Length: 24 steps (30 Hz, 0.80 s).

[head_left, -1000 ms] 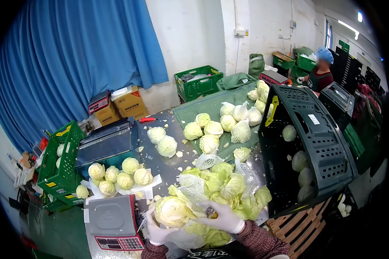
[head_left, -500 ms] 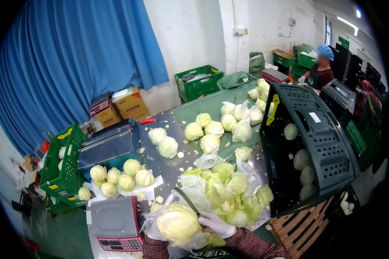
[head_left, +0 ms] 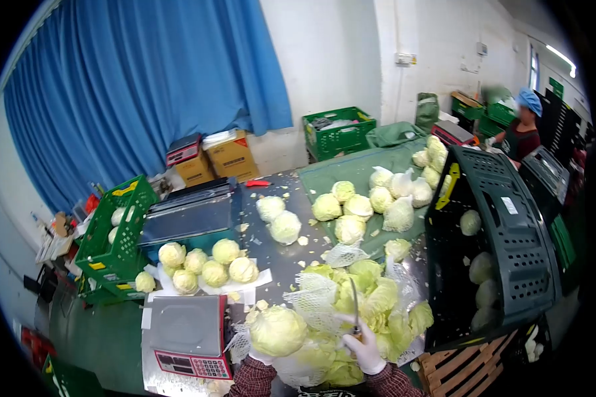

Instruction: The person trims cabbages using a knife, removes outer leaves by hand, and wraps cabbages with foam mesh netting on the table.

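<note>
A pale green cabbage [head_left: 278, 329] rests in my left hand [head_left: 261, 357], which is gloved in white and mostly hidden beneath it. White foam netting [head_left: 314, 301] lies around and behind the cabbage. My right hand [head_left: 365, 352], also gloved, is closed round the handle of a knife [head_left: 355, 303], its thin curved blade pointing up and away. The blade stands apart from the cabbage, over a heap of loose outer leaves [head_left: 377, 298]. To the left of the hands is a red-rimmed weighing scale [head_left: 187, 324].
Several trimmed cabbages [head_left: 213, 272] sit on white paper. More, some netted, lie on a green cloth [head_left: 321, 177]. A dark crate [head_left: 510, 218] lies on its side at right, netted heads inside. Green crates [head_left: 112, 231] stand left. A co-worker in a blue cap [head_left: 528, 100] is far right.
The knife has come away from the cabbage, and its blade has swung upright as my right hand moved right. The cabbage stays in my left hand. The view has shifted left.
</note>
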{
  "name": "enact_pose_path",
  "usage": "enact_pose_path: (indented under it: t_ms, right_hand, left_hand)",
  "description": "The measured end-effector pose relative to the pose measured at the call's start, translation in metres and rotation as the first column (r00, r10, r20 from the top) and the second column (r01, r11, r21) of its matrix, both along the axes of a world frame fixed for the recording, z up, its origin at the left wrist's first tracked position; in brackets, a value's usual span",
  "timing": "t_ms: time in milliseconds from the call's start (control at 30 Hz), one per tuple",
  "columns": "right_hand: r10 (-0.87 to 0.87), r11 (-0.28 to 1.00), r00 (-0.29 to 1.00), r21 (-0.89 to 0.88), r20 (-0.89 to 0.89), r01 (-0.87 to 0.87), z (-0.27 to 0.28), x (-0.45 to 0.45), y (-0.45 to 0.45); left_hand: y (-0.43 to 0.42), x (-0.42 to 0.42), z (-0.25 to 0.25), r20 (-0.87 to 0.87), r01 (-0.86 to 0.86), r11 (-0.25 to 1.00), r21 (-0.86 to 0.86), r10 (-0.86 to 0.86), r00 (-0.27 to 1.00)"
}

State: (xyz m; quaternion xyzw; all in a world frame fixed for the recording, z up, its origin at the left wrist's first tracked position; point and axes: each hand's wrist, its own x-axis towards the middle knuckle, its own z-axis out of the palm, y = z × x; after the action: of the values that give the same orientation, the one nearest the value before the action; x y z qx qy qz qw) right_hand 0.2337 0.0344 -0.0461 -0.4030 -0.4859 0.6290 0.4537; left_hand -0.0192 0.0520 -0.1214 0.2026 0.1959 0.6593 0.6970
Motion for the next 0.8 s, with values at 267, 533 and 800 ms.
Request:
enact_pose_path:
  t_ms: [267,533,800]
  right_hand:
    - [0.141,0.986,0.983,-0.107,0.119,-0.128,-0.019,-0.03,0.001]
    - [0.163,0.987,0.95,-0.045,0.268,-0.157,-0.018,-0.076,0.003]
    - [0.172,0.985,0.919,-0.075,0.355,-0.155,-0.005,-0.078,0.0]
  left_hand:
    - [-0.044,-0.121,0.044,-0.726,-0.558,0.772,0.304,0.567,0.389]
    - [-0.073,-0.223,0.025,-0.83,-0.605,0.614,0.507,0.159,-0.534]
    - [-0.073,-0.21,0.057,-0.766,-0.64,0.652,0.407,-0.138,-0.628]
